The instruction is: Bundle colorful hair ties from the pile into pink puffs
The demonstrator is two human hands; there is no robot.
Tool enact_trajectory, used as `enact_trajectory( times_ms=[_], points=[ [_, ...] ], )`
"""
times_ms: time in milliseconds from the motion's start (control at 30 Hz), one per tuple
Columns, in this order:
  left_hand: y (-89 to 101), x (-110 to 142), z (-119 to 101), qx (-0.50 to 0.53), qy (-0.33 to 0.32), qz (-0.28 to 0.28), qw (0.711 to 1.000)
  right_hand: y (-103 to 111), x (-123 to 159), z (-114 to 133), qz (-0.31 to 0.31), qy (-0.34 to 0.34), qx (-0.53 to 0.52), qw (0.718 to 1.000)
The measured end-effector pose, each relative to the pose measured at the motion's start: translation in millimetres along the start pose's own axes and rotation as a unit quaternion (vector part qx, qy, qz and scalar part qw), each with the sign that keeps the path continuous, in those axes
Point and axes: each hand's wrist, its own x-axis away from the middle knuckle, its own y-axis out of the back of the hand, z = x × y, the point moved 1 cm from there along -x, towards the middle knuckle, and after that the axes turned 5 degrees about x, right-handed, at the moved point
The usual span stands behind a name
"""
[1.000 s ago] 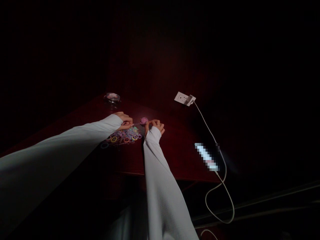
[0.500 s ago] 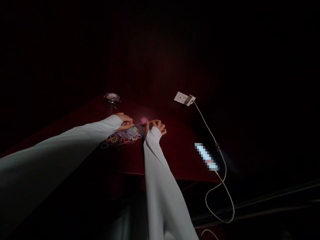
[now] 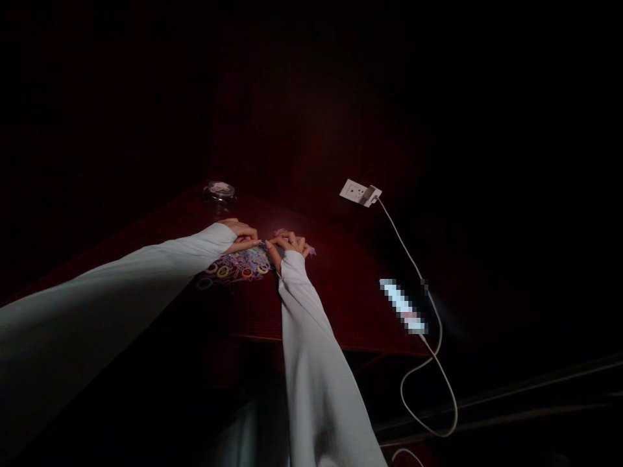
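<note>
Above a pile of small coloured hair ties (image 3: 247, 264), my left hand (image 3: 241, 235) pinches what looks like a thin hair tie between thumb and fingers. My right hand (image 3: 289, 245), with a ring on one finger, is bent in close beside it. Its thumb and forefinger come together near the left fingertips; what they hold is too small to make out. Partly behind the right fingers shows a pink bundle (image 3: 280, 231). More pinkish strands (image 3: 312, 251) stick out past the outer side of that hand.
A clear lidded jar (image 3: 219, 194) stands at the back left of the dark red table (image 3: 331, 311). A white socket plate (image 3: 354, 191) with a charger is behind it to the right. Its white cable (image 3: 407, 251) runs down to a blurred-out phone (image 3: 403, 306) near the right edge.
My right hand has moved left to my left fingertips, closing the gap where a thin strand was stretched. It now partly covers the pink bundle. My left hand has hardly moved.
</note>
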Motion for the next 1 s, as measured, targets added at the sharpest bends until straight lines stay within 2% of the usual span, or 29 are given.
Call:
enact_trajectory(
  times_ms=[433, 633, 800, 1000],
  points=[
    [3.8, 1.1, -5.7, -0.008, -0.011, -0.01, 1.0, 13.5, 6.2, -3.7, -0.043, -0.04, -0.072, 0.996],
    [5.2, 0.9, -8.9, -0.019, -0.017, -0.008, 1.0, 13.5, 11.3, 1.6, -0.03, -0.006, -0.07, 0.997],
    [2.6, 1.0, -7.0, -0.019, -0.02, -0.011, 1.0, 12.0, 12.5, 2.7, -0.033, 0.002, -0.04, 0.999],
    [2.7, 0.8, -8.7, -0.017, -0.026, -0.012, 0.999, 12.3, 11.4, 1.4, -0.021, 0.01, -0.053, 0.998]
  ],
)
